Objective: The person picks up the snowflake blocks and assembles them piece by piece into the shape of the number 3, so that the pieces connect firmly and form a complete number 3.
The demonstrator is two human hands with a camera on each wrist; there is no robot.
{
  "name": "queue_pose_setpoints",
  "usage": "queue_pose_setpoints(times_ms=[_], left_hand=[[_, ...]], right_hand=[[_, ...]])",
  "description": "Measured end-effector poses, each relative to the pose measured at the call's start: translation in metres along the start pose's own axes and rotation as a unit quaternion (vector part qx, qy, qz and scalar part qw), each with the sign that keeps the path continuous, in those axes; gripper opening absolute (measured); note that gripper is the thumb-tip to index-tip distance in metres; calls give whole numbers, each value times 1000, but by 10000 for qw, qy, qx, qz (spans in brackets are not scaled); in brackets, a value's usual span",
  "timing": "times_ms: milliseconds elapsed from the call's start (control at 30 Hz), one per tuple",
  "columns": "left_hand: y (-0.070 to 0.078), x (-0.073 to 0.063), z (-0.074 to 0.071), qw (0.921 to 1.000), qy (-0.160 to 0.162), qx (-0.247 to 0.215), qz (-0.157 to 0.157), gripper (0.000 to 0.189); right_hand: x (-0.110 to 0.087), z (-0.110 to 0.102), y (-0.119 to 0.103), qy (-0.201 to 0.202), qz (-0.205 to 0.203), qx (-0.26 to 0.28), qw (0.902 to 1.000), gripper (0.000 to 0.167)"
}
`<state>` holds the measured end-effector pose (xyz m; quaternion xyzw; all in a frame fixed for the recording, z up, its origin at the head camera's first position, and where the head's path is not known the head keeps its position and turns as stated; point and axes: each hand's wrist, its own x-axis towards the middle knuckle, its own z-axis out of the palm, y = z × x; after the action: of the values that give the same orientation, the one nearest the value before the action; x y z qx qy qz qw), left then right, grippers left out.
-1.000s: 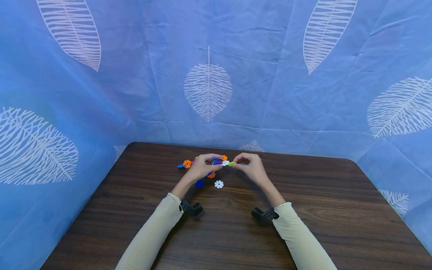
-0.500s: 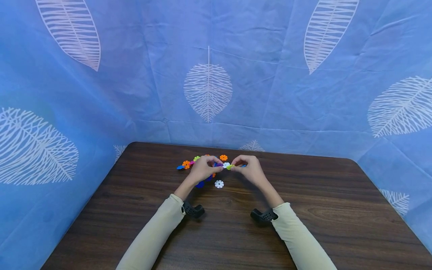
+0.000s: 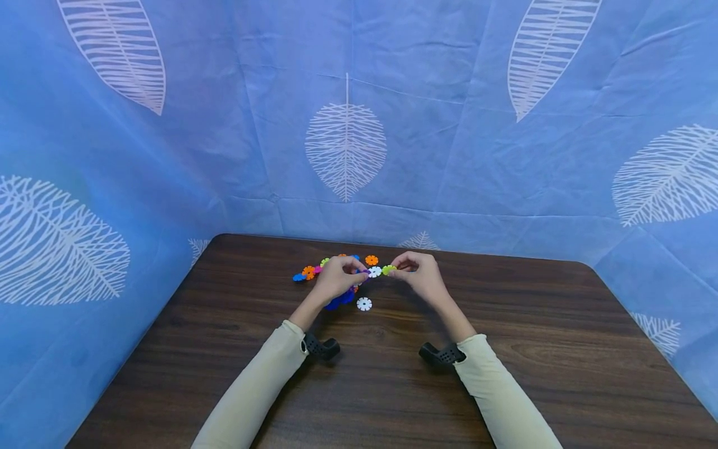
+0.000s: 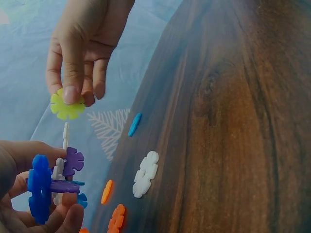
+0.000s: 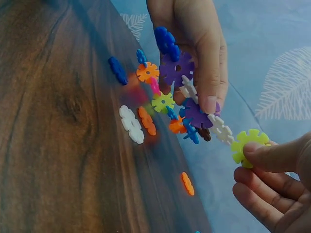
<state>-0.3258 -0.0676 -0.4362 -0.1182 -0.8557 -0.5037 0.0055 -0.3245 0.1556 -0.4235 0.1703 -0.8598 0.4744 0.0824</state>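
Note:
My left hand (image 3: 336, 278) pinches a purple snowflake disc (image 5: 198, 114) that belongs to a cluster of interlocking plastic discs. A white disc (image 3: 374, 272) sticks out of this cluster toward the right, standing edge-on in the left wrist view. Between thumb and fingers, my right hand (image 3: 422, 278) pinches a yellow-green notched disc (image 5: 250, 145). Its rim is right by the end of the white disc; whether the two touch I cannot tell. A dark blue disc (image 4: 40, 189) and a second purple disc (image 5: 177, 68) belong to the held cluster, partly hidden by the left fingers.
Loose on the brown wooden table (image 3: 381, 386) lie a white disc (image 3: 364, 304) and an orange disc (image 3: 371, 260). A row with an orange disc (image 3: 309, 272) and a blue disc (image 3: 298, 277) extends left of the left hand. Blue leaf-patterned cloth (image 3: 426, 156) hangs behind.
The yellow-green disc overlapped the white disc half a second ago; it has shifted right and away from the viewer, turning more of its face into view. The left hand has barely moved.

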Motion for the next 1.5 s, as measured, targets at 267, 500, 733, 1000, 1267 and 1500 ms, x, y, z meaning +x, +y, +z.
queue_pose_setpoints(times_ms=[267, 500, 733, 1000, 1267, 1500], left_hand=[[-1, 0, 1, 9999, 35, -85, 136, 9], [1, 1, -5, 9979, -358, -486, -229, 12], [2, 1, -7, 9933, -470, -878, -590, 13], [1, -1, -1, 9981, 45, -581, -175, 8], [3, -2, 0, 9983, 429, -226, 328, 6], [7, -3, -1, 9974, 559, -176, 416, 6]], right_hand=[[0, 2, 0, 56, 58, 60, 9999, 8], [-1, 5, -1, 178, 57, 38, 9998, 9], [-1, 5, 0, 199, 95, -15, 9998, 9], [-1, 5, 1, 177, -5, 12, 9998, 6], [-1, 5, 0, 252, -134, -6, 9996, 5], [-1, 5, -2, 322, -148, -57, 9994, 6]])
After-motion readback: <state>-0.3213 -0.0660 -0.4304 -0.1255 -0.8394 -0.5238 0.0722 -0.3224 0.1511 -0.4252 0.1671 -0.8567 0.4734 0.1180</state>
